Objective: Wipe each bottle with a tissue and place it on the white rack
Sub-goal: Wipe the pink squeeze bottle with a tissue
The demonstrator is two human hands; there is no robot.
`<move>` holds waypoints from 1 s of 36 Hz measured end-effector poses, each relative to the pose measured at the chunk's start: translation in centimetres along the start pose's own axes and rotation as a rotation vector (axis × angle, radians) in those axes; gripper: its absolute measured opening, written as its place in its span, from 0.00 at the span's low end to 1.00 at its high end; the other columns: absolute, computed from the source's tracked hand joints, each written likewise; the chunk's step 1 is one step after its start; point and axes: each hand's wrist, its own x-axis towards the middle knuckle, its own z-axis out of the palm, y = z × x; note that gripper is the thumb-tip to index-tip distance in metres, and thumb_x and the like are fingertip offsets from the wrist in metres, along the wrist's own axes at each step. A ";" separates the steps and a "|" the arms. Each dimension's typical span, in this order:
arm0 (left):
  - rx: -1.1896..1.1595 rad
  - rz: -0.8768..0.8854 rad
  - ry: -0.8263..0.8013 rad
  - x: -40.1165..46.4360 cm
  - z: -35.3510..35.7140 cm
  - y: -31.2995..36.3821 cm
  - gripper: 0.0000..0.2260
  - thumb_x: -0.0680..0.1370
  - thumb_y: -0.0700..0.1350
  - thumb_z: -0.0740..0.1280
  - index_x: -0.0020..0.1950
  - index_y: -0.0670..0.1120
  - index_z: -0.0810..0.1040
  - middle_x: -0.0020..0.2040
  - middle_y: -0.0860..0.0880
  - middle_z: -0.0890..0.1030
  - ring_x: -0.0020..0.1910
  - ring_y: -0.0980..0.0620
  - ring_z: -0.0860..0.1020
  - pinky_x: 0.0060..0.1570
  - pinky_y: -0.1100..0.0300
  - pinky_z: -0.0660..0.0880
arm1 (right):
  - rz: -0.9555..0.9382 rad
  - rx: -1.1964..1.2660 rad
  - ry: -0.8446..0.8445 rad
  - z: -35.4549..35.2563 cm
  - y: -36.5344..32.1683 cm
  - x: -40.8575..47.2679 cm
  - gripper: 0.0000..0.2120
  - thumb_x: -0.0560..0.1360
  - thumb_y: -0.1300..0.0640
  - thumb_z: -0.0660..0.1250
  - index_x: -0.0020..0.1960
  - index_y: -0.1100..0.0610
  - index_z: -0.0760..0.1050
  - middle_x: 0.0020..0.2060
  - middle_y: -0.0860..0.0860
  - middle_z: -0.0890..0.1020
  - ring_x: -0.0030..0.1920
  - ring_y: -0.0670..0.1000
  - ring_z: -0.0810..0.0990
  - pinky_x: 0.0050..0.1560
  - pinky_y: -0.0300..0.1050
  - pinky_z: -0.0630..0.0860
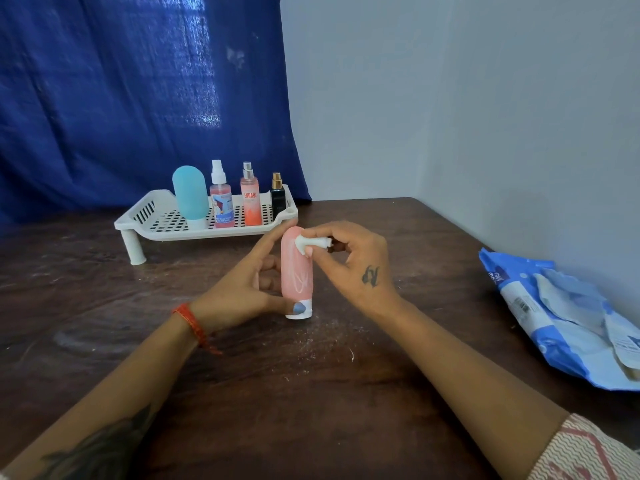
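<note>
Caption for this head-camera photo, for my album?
Right hand wipes pink bottle with tissue; left hand steadies it.

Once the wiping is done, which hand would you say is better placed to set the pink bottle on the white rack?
Left, probably. The left hand already grips the pink bottle on the side toward the white rack, while the right hand pinches the tissue.

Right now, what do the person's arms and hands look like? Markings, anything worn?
Left hand: blue-grey nail polish on the thumb, red-orange thread bracelet at the wrist, large dark tattoo on the forearm. Right hand: small dark tattoo on its back, forearm bare, sleeve with a cream and red wavy pattern near the elbow.
</note>
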 end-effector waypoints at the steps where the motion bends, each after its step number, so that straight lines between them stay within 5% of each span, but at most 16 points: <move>1: 0.001 -0.004 0.001 0.0 0.0 0.0 0.49 0.63 0.35 0.78 0.73 0.64 0.55 0.63 0.56 0.72 0.58 0.57 0.77 0.51 0.59 0.79 | 0.015 -0.008 0.011 0.0 0.1 0.0 0.10 0.71 0.61 0.73 0.52 0.59 0.82 0.47 0.51 0.84 0.47 0.44 0.80 0.45 0.28 0.74; 13: 0.009 0.019 0.000 -0.1 -0.1 0.2 0.46 0.65 0.33 0.76 0.67 0.70 0.58 0.63 0.52 0.74 0.58 0.56 0.78 0.50 0.61 0.78 | -0.071 -0.070 0.043 0.4 -0.2 0.4 0.11 0.72 0.59 0.71 0.53 0.60 0.81 0.48 0.53 0.84 0.49 0.47 0.81 0.49 0.35 0.77; 22: -0.006 -0.028 -0.001 0.0 -0.2 0.3 0.47 0.62 0.37 0.77 0.68 0.70 0.58 0.62 0.53 0.74 0.57 0.54 0.78 0.51 0.59 0.79 | 0.017 -0.060 0.080 0.1 0.6 0.5 0.10 0.70 0.60 0.73 0.50 0.58 0.82 0.45 0.52 0.83 0.44 0.43 0.78 0.44 0.26 0.73; 30: -0.006 -0.002 0.003 -0.2 0.1 0.7 0.44 0.66 0.30 0.74 0.64 0.70 0.58 0.62 0.55 0.74 0.57 0.55 0.78 0.48 0.63 0.78 | -0.121 -0.068 0.056 0.4 -0.1 0.7 0.11 0.72 0.56 0.69 0.52 0.61 0.82 0.47 0.55 0.83 0.48 0.46 0.78 0.49 0.29 0.74; 36: -0.016 0.007 -0.009 -0.2 0.1 0.7 0.44 0.66 0.29 0.73 0.64 0.70 0.58 0.61 0.56 0.73 0.55 0.59 0.78 0.45 0.65 0.77 | -0.055 -0.066 0.062 0.0 0.7 0.4 0.08 0.68 0.60 0.73 0.48 0.60 0.83 0.43 0.53 0.84 0.42 0.45 0.80 0.42 0.32 0.76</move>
